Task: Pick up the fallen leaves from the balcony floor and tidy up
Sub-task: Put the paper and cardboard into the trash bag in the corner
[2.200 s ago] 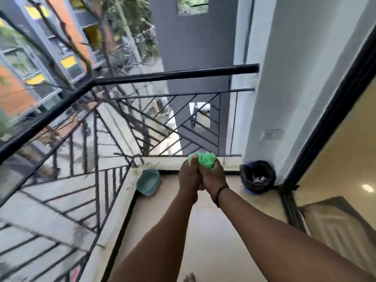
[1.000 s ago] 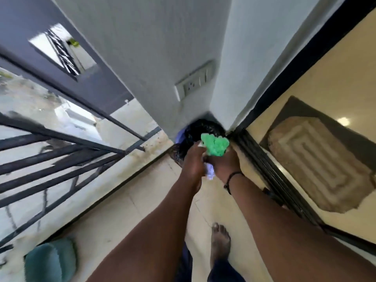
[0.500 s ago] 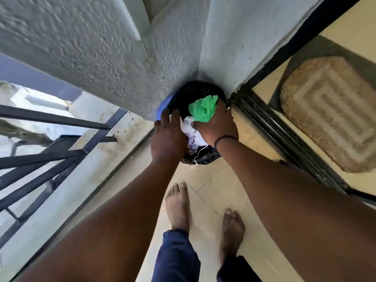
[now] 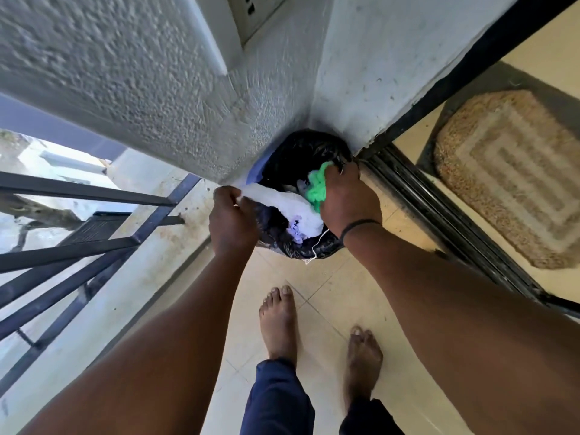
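- Left hand (image 4: 233, 221): arm extended forward and down, fingers curled, pinching the edge of a white plastic bag (image 4: 288, 207) over the near-left rim of the bin (image 4: 301, 152).
- Right hand (image 4: 348, 199): fingers closed around a crumpled green wad (image 4: 315, 189), held at the bin's right rim.
- Bin: black-lined, standing in the far wall corner; its contents are partly hidden by both hands.
- Leaves: none can be made out.

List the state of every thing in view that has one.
Bin: upright in the wall corner, black liner open.
White plastic bag: stretched over the bin's mouth.
Green crumpled wad: gripped above the bin.
Left hand: pinches the white bag's edge.
Right hand: grips the green wad.
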